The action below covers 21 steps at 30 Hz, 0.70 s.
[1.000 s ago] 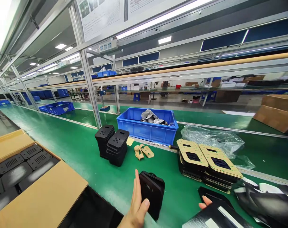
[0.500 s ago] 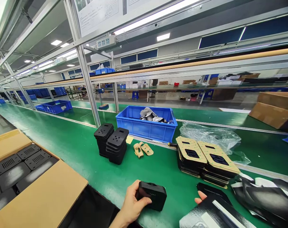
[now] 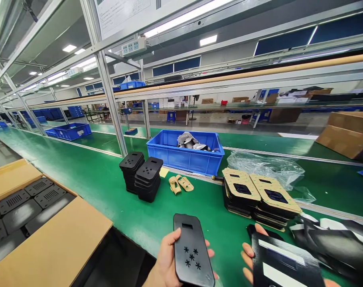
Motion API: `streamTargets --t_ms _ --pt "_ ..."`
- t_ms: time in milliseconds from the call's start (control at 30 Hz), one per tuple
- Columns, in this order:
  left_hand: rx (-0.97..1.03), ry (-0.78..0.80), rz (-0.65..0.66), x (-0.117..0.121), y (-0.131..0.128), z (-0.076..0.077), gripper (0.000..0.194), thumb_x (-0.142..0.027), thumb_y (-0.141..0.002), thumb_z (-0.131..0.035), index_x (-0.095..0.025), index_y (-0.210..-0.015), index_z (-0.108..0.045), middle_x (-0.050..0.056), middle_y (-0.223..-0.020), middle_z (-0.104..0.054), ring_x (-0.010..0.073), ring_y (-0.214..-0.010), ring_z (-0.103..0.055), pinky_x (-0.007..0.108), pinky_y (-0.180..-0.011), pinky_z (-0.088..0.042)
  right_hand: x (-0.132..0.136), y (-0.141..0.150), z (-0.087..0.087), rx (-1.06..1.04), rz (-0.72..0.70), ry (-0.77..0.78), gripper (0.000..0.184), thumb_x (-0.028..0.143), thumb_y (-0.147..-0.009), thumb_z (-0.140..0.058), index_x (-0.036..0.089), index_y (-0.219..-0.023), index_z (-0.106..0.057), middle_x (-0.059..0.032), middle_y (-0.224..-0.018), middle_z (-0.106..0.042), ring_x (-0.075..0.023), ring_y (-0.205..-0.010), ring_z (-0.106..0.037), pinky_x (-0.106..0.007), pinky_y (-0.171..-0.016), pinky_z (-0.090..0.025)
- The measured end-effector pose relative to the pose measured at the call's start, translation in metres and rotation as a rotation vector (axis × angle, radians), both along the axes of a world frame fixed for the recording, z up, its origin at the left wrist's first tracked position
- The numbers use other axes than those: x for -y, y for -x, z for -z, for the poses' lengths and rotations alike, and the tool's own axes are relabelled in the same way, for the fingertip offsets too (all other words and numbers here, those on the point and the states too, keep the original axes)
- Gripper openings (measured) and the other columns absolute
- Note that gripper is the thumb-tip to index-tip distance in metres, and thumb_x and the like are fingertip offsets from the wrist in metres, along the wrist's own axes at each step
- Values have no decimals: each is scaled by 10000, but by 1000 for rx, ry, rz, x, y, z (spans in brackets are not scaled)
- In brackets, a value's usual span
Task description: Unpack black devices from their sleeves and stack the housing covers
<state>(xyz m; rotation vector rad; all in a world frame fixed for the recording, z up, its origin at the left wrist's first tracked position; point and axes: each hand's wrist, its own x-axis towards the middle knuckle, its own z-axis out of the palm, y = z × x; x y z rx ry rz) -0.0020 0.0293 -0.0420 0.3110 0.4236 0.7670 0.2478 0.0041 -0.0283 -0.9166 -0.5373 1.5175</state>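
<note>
- Panel of black plastic (image 3: 193, 249) held in the left hand (image 3: 168, 255), long axis running near to far, fingers (image 3: 210, 253) spread behind it.
- Right hand (image 3: 249, 255) grips a black-and-white sheet (image 3: 285, 261), curled under its left edge.

Black casing (image 3: 191, 244) with star-shaped hole pattern, bright blue crate (image 3: 181, 158), green belt (image 3: 181, 201)
</note>
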Motion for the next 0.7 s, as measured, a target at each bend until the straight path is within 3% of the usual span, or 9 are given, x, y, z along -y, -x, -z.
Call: streamTargets --t_ms 67,167,333,500,600,700 --pt "130 106 14 0 -1 -2 765 -696 -821 -444 -17 -1095 -664 232 -1131 -681 353 -1078 -619 597 -961 -406 -7 -3 -3 -100 -28 131 804 684 -544 -757 485 -1295 -549 -57 -806 -650 -258 -661 -641 -408 -555 -539" --pt "100 216 -34 1 -4 -2 889 -811 -818 -300 -36 -1021 -686 233 -1024 -714 341 -960 -663 602 -966 -371 -12 2 -7 -119 -53 241 756 591 -598 -769 494 -1307 -526 -21 -741 -631 -198 -585 -600 -318 -490 -502" --pt "133 289 34 4 -10 -4 927 -817 -829 -243 -19 -1026 -671 211 -986 -714 285 -884 -670 530 -1000 -341 -2 29 -14 -4 155 107 709 433 -647 -838 454 -1292 -544 27 -760 -569 -76 -520 -485 -126 -409 -408" --pt "148 196 26 11 -15 -20 860 -759 -861 -338 -2 -1106 -666 172 -937 -740 267 -898 -673 402 -1016 -345 6 60 -39 265 82 66 610 520 -685 -826 354 -1229 -605 77 -693 -376 -9 -427 -207 -85 -314 -272" --pt "151 156 49 16 -17 -30 900 -732 -905 -196 -4 -1197 -637 169 -972 -751 247 -902 -680 363 -1011 -354 6 74 -55 383 48 -15 542 528 -707 -806 309 -1173 -637 67 -758 -407 9 -428 -255 -95 -331 -304" --pt "150 150 61 19 -17 -34 928 -736 -905 -131 -25 -1212 -640 157 -976 -759 229 -886 -693 356 -969 -387 5 80 -58 437 -6 -55 516 538 -742 -769 291 -1174 -632 62 -780 -442 18 -391 -313 -117 -336 -329"
